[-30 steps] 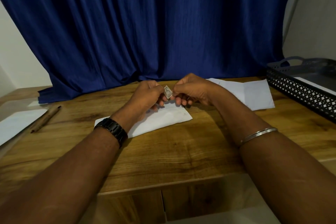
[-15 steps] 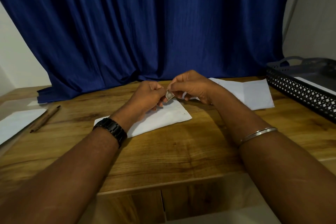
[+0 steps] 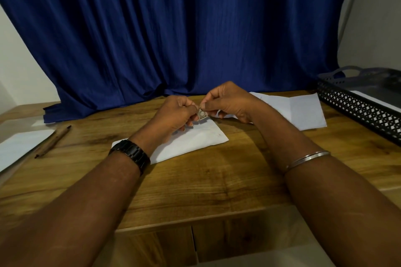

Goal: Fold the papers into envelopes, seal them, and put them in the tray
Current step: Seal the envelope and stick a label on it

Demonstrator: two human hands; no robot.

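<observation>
Head view looks down along both bare forearms to a wooden tabletop (image 3: 217, 180) set against a dark blue curtain (image 3: 173, 28). The left hand (image 3: 173, 112) and the right hand (image 3: 227, 102) meet at the middle of the tabletop, raised a little above it. Both hands have curled fingers and both pinch the same small square sticker (image 3: 201, 114), which is greyish with a round mark on its face and stands on one corner like a diamond. The left thumb and fingers hold its left edge; the right thumb and forefinger hold its upper right edge.

Directly under the hands lies a folded white envelope (image 3: 195, 141), flat on the tabletop and turned at a slant, its near left corner hidden by the left wrist. A tiny mark shows near its right corner. A second folded white paper (image 3: 303, 110) lies flat further right, partly behind the right wrist and apart from the first.

At the far right stands a black lattice tray (image 3: 355, 108), with the edge of a white sheet (image 3: 377, 99) showing inside it.

On the left lie a brown pencil (image 3: 53, 142) and, just beside it, a white sheet (image 3: 19, 147) at the tabletop's edge. The left wrist carries a black watch (image 3: 132, 154), the right forearm a thin metal bangle (image 3: 308, 159).
</observation>
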